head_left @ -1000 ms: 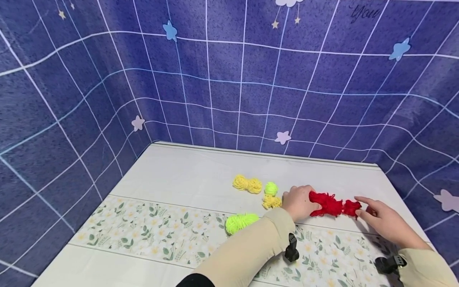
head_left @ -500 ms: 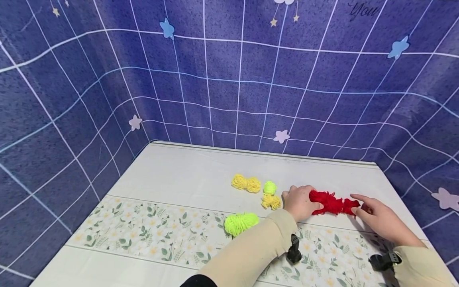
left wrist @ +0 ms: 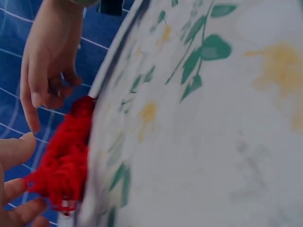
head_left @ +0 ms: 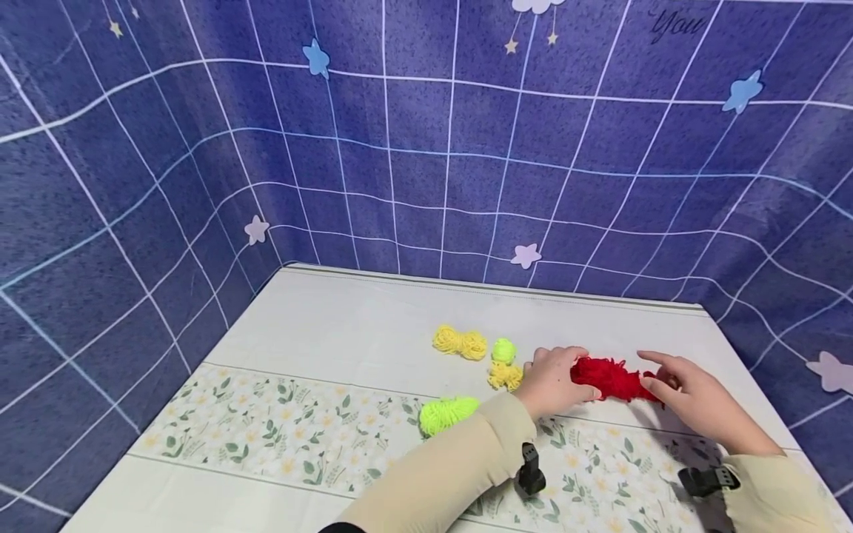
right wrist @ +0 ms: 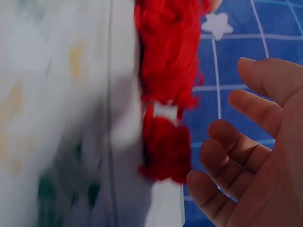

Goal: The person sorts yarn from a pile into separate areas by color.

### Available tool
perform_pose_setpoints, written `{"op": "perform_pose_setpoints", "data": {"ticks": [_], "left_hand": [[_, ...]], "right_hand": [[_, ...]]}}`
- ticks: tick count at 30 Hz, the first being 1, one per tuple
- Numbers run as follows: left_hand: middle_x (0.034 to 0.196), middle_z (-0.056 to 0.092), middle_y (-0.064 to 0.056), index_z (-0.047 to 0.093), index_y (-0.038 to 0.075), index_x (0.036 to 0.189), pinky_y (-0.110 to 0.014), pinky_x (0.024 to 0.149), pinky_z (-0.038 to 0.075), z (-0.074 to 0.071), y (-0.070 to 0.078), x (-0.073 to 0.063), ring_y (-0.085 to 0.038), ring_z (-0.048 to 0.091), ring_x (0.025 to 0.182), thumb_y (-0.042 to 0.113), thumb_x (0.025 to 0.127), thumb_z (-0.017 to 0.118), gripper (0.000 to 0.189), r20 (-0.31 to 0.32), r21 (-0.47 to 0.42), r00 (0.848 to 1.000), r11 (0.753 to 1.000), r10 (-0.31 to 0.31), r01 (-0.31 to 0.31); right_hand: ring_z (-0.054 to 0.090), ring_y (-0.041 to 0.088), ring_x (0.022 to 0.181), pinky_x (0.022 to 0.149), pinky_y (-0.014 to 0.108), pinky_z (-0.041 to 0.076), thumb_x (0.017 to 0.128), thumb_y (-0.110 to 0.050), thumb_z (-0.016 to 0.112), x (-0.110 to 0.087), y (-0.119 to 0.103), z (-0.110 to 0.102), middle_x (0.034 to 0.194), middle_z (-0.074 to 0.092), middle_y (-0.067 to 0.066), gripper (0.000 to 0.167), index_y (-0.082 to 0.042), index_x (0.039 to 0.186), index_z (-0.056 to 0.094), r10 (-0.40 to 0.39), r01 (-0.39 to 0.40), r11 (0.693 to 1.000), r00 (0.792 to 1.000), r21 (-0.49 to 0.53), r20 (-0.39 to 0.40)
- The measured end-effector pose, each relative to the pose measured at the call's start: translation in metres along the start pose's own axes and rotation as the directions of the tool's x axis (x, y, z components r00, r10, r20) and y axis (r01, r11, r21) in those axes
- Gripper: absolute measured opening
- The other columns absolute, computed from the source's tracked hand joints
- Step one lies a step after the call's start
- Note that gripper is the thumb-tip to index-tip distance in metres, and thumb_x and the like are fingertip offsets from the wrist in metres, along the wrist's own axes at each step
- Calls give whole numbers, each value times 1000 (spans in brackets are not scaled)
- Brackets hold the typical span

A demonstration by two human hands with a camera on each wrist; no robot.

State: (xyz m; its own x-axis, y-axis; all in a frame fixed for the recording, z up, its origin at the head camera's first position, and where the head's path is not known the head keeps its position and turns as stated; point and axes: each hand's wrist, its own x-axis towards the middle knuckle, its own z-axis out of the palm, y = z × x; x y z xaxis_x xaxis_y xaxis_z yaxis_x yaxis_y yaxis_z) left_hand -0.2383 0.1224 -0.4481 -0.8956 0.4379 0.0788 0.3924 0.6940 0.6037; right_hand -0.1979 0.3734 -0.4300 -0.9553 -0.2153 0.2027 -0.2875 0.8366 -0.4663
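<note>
A large red yarn bundle (head_left: 608,378) lies on the table, with a smaller red yarn bundle (right wrist: 168,150) close to its right end. At the large bundle's left end is my left hand (head_left: 552,381), thumb and fingers spread and fingertips right at the strands. My right hand (head_left: 696,401) hovers by the small bundle, partly covering it in the head view. In the right wrist view its loosely bent fingers (right wrist: 215,158) hold nothing and stand beside the red yarn.
Left of my left hand lie a yellow yarn skein (head_left: 460,342), a small neon green yarn ball (head_left: 504,351) and a small yellow yarn bundle (head_left: 505,375). A neon green skein (head_left: 446,416) sits beside my left sleeve (head_left: 440,466). A blue curtain (head_left: 413,170) borders the table (head_left: 353,318).
My right hand has moved left over the small red bundle, after its fingertips were at that bundle's right end. My left hand has loosened and drawn slightly left from the large bundle.
</note>
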Motion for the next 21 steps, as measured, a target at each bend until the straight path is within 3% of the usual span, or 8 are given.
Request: {"op": "perform_pose_setpoints", "data": {"ticks": [5,10,16,21], "left_hand": [[141,52,14,51,35,147,-40,97,42,-26,-4,-23,-15,42,126,51,88,74,66,28,-36,998,998,51,-50],[145,50,14,49,32,149,-41,102,42,-53,-17,-45,-14,41,131,49,89,73,67,41,-62,994,993,100,-98],[150,47,12,45,31,152,-49,110,36,-90,-41,-69,-17,39,138,45,88,76,72,51,-47,992,993,114,-111],[152,45,8,46,29,152,-54,114,29,-118,-68,-86,-22,33,144,44,89,75,71,68,-43,991,993,111,-108]], "right_hand": [[51,9,72,63,28,44,97,-21,70,7,-19,4,86,59,-2,47,-3,139,58,-66,67,997,998,40,-7],[52,10,72,63,27,46,97,-21,70,14,-39,12,89,60,-3,47,-7,140,58,-109,106,990,994,88,29],[54,9,72,67,27,48,97,-22,71,25,-65,25,89,61,-7,44,-13,139,60,-180,174,978,983,112,47],[53,9,71,65,26,46,97,-23,71,31,-86,39,91,59,-8,43,-20,139,61,-184,173,976,980,128,73]]}}
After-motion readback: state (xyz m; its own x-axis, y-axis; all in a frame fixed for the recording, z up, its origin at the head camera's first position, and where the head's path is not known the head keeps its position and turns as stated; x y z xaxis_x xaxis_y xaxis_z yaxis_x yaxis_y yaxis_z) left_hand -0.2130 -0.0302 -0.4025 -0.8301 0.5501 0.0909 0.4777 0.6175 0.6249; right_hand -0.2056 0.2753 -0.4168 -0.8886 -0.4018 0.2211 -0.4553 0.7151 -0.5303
